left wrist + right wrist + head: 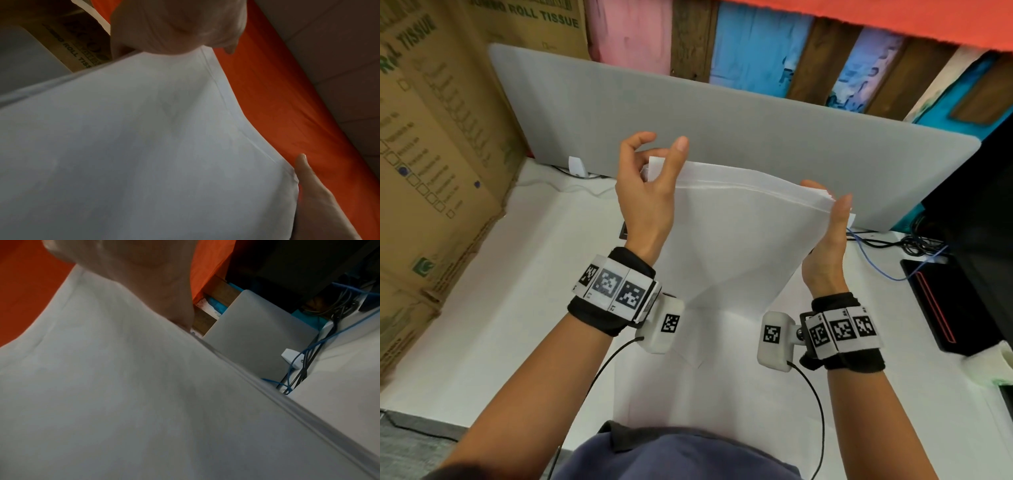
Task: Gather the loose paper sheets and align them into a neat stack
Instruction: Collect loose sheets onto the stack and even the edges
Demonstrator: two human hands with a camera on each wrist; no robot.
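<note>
A: You've got the sheets (729, 240) upright over the table (517, 308), your left hand (647, 192) pinching the top-left corner and your right hand (825, 246) clasping the right edge.
B: Their top edges look staggered, though. You'd do well to loosen both grips and tap the bottom edge on the table, keeping the middle from buckling.

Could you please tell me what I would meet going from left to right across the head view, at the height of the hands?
cardboard boxes → left hand → paper sheets, held up between both hands → right hand → blue cable → large black device
</note>
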